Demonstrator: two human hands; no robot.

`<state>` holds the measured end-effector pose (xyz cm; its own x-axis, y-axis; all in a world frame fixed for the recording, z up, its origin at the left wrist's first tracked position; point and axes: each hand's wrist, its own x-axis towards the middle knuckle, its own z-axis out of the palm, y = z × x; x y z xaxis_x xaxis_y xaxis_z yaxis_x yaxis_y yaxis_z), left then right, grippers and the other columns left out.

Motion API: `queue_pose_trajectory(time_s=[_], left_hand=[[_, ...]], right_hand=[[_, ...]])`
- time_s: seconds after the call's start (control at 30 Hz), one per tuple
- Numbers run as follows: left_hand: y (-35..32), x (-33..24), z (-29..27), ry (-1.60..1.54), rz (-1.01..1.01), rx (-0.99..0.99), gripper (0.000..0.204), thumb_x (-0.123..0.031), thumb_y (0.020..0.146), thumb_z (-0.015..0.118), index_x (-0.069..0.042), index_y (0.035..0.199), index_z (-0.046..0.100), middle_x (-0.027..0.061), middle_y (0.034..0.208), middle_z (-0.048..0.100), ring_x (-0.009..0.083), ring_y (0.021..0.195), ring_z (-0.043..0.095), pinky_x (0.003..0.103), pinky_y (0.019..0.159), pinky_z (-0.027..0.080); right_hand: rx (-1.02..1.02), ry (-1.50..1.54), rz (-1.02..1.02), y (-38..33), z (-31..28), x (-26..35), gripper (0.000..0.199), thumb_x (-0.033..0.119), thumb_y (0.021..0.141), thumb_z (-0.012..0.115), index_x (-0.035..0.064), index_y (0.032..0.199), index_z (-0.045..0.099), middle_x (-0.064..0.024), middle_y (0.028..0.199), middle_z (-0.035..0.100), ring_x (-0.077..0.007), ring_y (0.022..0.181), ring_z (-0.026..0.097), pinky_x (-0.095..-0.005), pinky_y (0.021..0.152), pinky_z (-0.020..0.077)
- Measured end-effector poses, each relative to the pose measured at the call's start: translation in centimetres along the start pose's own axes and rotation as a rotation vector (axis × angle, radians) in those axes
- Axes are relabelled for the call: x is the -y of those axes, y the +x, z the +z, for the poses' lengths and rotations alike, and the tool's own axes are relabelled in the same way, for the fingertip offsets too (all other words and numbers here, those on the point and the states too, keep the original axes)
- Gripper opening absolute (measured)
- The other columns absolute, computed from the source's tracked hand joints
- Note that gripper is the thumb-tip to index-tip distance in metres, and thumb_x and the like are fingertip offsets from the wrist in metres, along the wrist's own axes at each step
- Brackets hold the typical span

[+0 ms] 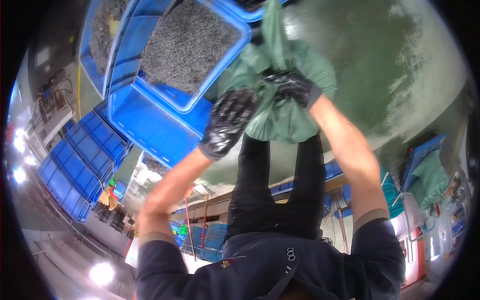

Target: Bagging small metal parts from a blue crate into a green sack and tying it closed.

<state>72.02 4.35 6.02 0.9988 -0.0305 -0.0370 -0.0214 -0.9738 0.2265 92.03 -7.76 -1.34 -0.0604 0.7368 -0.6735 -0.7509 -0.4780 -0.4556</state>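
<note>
Gripping green sack (pixel 280 120): left hand (pixel 230 122) & right hand (pixel 292 86), both closed, beside blue crate (pixel 220 65).

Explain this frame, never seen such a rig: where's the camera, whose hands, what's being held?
One picture, from a wide fisheye camera worn on a person's head and looking down, so straight edges bend near the rim. No machine: the forearms rising from the lower edge are the wearer's own. Both hands wear dark, shiny gloves. The left hand and right hand grip a green sack, bunched where the right hand holds it. Beside it stand blue plastic crates, the top ones filled with small grey pieces. Below is a green floor.
</note>
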Motion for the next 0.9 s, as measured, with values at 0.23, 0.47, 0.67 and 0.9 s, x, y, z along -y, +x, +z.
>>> queue_pose_trajectory(time_s=[0.23,0.47,0.67,0.9], left_hand=[[7.5,1.8,4.4,-0.105,0.682,0.160,0.044,-0.013,0.094,0.032,-0.004,0.137,0.030,0.0094,0.142,0.028,0.0215,0.131,0.030,0.035,0.110,0.025],[9.8,3.3,3.3,-0.004,0.710,0.185,0.040,-0.016,0.091,0.039,-0.001,0.128,0.042,0.0145,0.126,0.048,0.0239,0.116,0.047,0.034,0.102,0.035],[8.4,4.0,7.9,-0.155,0.418,0.621,0.029,-0.013,0.086,0.041,0.000,0.109,0.054,0.0158,0.113,0.055,0.0288,0.109,0.051,0.039,0.098,0.039],[-2.0,4.1,9.0,-1.188,-0.086,0.108,0.040,-0.034,0.094,0.030,-0.012,0.117,0.054,0.0079,0.118,0.056,0.0263,0.110,0.051,0.036,0.098,0.036]], right_hand=[[0.385,0.157,-0.012,0.3,-3.2,-1.4,0.030,0.013,0.089,0.050,0.0010,0.116,0.056,-0.0121,0.108,0.062,-0.0168,0.094,0.061,-0.0282,0.081,0.0490],[-0.047,0.079,-0.047,-1.2,-2.3,-0.7,0.031,0.016,0.093,0.046,0.0029,0.119,0.053,-0.0069,0.106,0.062,-0.0133,0.091,0.059,-0.0258,0.080,0.0481],[-0.200,0.360,-0.265,-2.9,-1.8,-0.9,0.034,0.021,0.093,0.047,0.0002,0.119,0.052,-0.0091,0.116,0.057,-0.0132,0.087,0.057,-0.0247,0.074,0.0489],[0.148,0.960,0.466,-6.2,-3.6,-0.3,0.047,0.030,0.090,0.049,-0.0036,0.123,0.047,-0.0104,0.112,0.056,-0.0153,0.080,0.058,-0.0296,0.075,0.0480]])
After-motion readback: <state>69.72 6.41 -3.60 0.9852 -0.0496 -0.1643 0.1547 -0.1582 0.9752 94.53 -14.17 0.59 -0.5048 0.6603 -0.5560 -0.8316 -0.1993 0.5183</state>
